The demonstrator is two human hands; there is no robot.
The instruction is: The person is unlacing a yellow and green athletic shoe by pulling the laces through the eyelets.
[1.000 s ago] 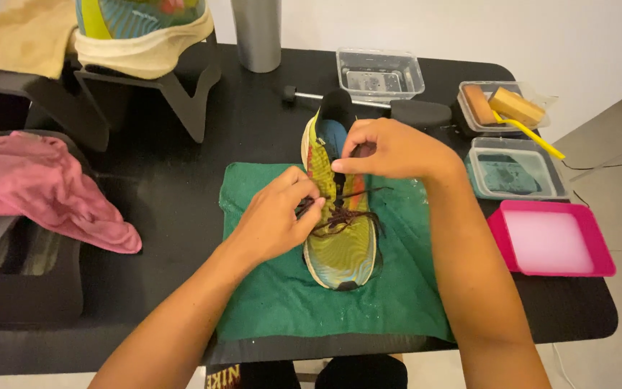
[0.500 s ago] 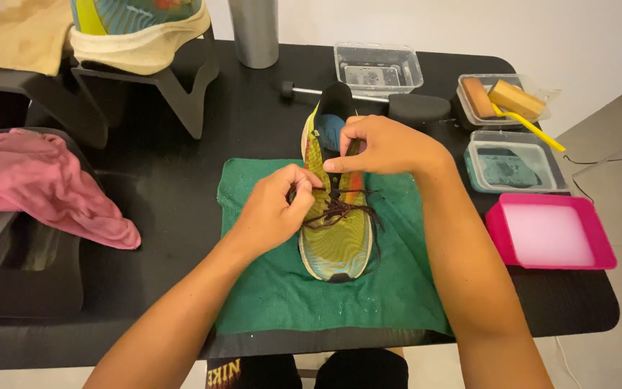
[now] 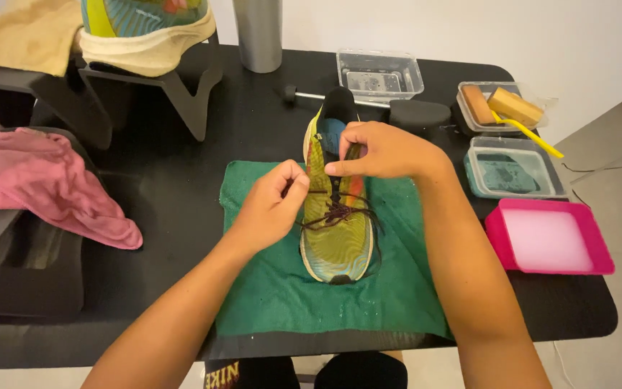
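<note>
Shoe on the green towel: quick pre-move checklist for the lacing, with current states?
1. Yellow-green running shoe lies fully on the green cloth towel, toe toward the person: ok.
2. Left hand pinches the dark lace at the shoe's left side: ok.
3. Right hand grips at the tongue and upper eyelets: ok.
4. Lace threaded evenly through all the eyelets: cannot tell, the hands cover the upper rows.
5. Pink rectangular plastic tray and the clear tub with teal contents sit apart from the right forearm: ok.
6. Lace ends free of knots: cannot tell.
</note>
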